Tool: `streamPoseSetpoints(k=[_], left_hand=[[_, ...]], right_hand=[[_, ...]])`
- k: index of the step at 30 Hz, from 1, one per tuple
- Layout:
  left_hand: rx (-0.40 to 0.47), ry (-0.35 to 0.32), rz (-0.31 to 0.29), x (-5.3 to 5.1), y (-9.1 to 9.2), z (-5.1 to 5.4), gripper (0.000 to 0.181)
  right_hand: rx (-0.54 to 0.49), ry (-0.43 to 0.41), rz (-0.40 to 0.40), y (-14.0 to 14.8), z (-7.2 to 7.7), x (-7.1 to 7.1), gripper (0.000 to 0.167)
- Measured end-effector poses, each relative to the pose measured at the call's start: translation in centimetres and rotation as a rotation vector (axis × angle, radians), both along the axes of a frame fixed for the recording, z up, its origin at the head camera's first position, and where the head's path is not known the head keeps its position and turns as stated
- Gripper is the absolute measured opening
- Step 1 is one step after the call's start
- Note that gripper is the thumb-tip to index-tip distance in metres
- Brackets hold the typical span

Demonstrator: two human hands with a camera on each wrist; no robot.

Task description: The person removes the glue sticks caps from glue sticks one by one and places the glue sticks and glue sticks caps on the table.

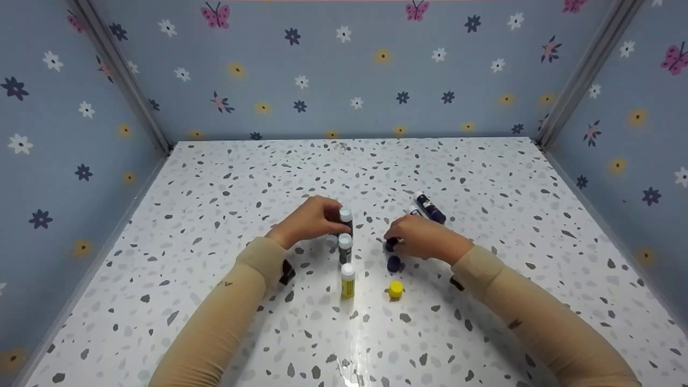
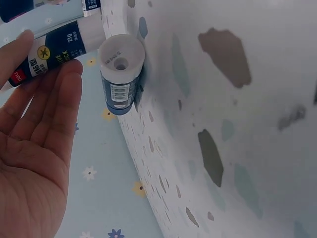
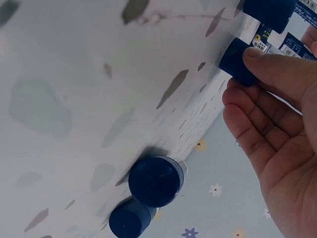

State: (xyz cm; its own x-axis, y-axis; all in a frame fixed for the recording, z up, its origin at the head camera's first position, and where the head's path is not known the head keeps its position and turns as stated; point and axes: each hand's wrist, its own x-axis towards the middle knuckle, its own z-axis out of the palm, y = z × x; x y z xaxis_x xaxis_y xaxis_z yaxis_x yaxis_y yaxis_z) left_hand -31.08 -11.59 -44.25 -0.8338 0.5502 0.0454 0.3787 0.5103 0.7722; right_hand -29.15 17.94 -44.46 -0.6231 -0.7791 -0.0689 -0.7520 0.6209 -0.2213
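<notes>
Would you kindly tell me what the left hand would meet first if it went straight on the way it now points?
Probably the right hand, pinching a dark blue cap, across the tabletop in the head view, though depth is unclear.

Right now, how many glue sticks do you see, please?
5: an upright glue stick in the left hand; the middle stick and yellow stick nearer; a lying stick and partly hidden stick beyond the right hand.

Speckled tabletop [image 1: 301, 333], flowered blue walls [image 1: 328, 70]
</notes>
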Motion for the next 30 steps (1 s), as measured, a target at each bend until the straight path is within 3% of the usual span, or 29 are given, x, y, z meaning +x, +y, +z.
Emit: streamPoseSetpoints(k=[17,23,30], left_hand=[[-0.081,-0.059,0.002,-0.02,0.17,-0.29,0.016],[-0.079,-0.057,-0.004,0.08,0.08,0.03,0.018],[-0.054,-0.025,-0.027,0.16,-0.36,0.1,0.02]], right_hand=[[0.016,-0.025,-0.026,-0.02,0.2,-0.1,0.017],[-0.002,-0.049,-0.059,-0.16,0.42,0.03,0.026],[0.018,-0.05,-0.058,-0.04,0.56,0.14,0.021]])
